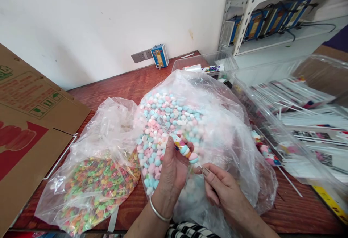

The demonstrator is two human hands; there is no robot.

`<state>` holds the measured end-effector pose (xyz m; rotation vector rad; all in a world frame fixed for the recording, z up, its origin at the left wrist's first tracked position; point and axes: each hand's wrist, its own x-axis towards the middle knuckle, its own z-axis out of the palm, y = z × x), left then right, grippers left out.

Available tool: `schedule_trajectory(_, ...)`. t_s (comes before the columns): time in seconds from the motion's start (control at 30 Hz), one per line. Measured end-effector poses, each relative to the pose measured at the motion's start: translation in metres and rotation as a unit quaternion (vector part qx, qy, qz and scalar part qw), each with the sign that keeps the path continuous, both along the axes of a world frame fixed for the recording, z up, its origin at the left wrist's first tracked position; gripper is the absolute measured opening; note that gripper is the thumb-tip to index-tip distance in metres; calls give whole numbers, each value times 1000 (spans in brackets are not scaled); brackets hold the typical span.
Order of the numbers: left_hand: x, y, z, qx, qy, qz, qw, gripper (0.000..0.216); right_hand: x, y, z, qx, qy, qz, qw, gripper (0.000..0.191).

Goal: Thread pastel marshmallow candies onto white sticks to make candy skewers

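Note:
My left hand (174, 169), with a bangle at its wrist, is closed around a marshmallow stick (186, 151) with pink, blue and white pieces and a printed wrapper at its upper end. Just below the stick's lower end, my right hand (221, 185) has its thumb and finger pressed together. Whatever is between them is too small to make out. Under both hands lies a large clear bag of pastel marshmallows (165, 111). To its left rests a clear bag of coloured ring-shaped pieces (102, 180).
A cardboard box (62, 115) stands at the left. Clear plastic bins (261, 118) with white sticks and printed packets fill the right side. A blue device (160, 56) stands by the wall sockets, and a metal shelf (246, 20) holds several similar devices.

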<state>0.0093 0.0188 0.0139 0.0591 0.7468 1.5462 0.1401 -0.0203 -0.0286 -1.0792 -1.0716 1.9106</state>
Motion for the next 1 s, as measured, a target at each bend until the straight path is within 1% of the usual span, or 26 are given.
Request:
schedule_trajectory(0.03, -3, 1, 0, 4, 4, 0, 1000, 27, 1, 0, -1, 6, -8, -1, 1000, 41)
schedule_trajectory(0.07, -5, 3, -1, 7, 11, 0, 1000, 27, 2, 0, -2, 30, -31, -2, 999, 40)
schedule_trajectory(0.1, -6, 4, -1, 9, 19, 3, 1000, 27, 4, 0, -4, 72, -69, -10, 995, 38)
schedule_trajectory(0.13, -6, 4, -1, 8, 27, 7, 1000, 24, 5, 0, -4, 134, -117, -26, 984, 34)
schedule_trajectory(0.17, -6, 4, 0, 4, 34, 10, 999, 21, 7, 0, -5, 210, -171, -50, 961, 29)
schedule_trajectory(0.2, -4, 4, 0, 0, 39, 12, 999, 16, 8, 0, -6, 291, -224, -79, 927, 23)
schedule_trajectory(0.23, -3, 4, 0, -2, 40, 13, 999, 14, 9, 0, -6, 364, -269, -107, 885, 19)
schedule_trajectory(0.27, -1, 3, 0, -2, 38, 10, 999, 13, 10, 1, -5, 420, -299, -130, 847, 16)
schedule_trajectory(0.3, 1, 3, 0, -1, 35, 6, 999, 14, 10, 1, -5, 453, -313, -143, 822, 15)
schedule_trajectory(0.33, 2, 2, 0, 0, 34, 2, 999, 15, 10, 1, -4, 458, -311, -142, 821, 15)
schedule_trajectory(0.37, 3, 1, 0, 2, 35, -2, 999, 16, 9, 1, -2, 433, -296, -131, 841, 16)
schedule_trajectory(0.4, 4, 0, 0, 5, 35, -4, 999, 17, 9, 1, -1, 379, -265, -112, 880, 19)
schedule_trajectory(0.43, 5, 0, -1, 10, 34, -6, 999, 17, 7, 0, 2, 299, -217, -87, 925, 23)
schedule_trajectory(0.47, 6, -1, -1, 16, 31, -9, 999, 17, 6, 0, 4, 201, -157, -64, 965, 29)
schedule_trajectory(0.5, 7, -2, -1, 22, 27, -15, 999, 16, 4, 0, 6, 97, -89, -44, 990, 33)
schedule_trajectory(0.53, 8, -3, 0, 26, 20, -22, 999, 16, 2, 0, 8, 2, -22, -30, 999, 37)
schedule_trajectory(0.57, 10, -4, 0, 26, 14, -30, 999, 16, 0, 0, 9, -72, 38, -17, 997, 39)
schedule_trajectory(0.6, 12, -5, 0, 24, 9, -37, 999, 17, -1, 0, 10, -122, 82, -8, 989, 40)
schedule_trajectory(0.63, 14, -7, 0, 22, 6, -42, 999, 17, -2, 0, 9, -144, 106, -7, 984, 39)
schedule_trajectory(0.67, 16, -8, -1, 23, 6, -44, 999, 18, -3, 1, 8, -140, 109, -13, 984, 39)
schedule_trajectory(0.77, 18, -11, -5, 38, 20, -69, 997, 22, -3, 1, -1, -46, 49, -56, 996, 39)
schedule_trajectory(0.83, 14, -10, -7, 41, 40, -87, 994, 27, -1, 2, -7, -5, 27, -70, 997, 38)
schedule_trajectory(0.9, 5, -6, -8, 46, 52, -81, 994, 41, 1, 2, -11, -13, 37, -69, 997, 38)
schedule_trajectory(0.97, -5, 0, -7, 60, 50, -55, 995, 55, 2, 2, -11, -40, 50, -68, 996, 40)
schedule_trajectory(1.0, -10, 3, -6, 68, 44, -46, 996, 58, 2, 3, -10, -54, 53, -70, 995, 40)
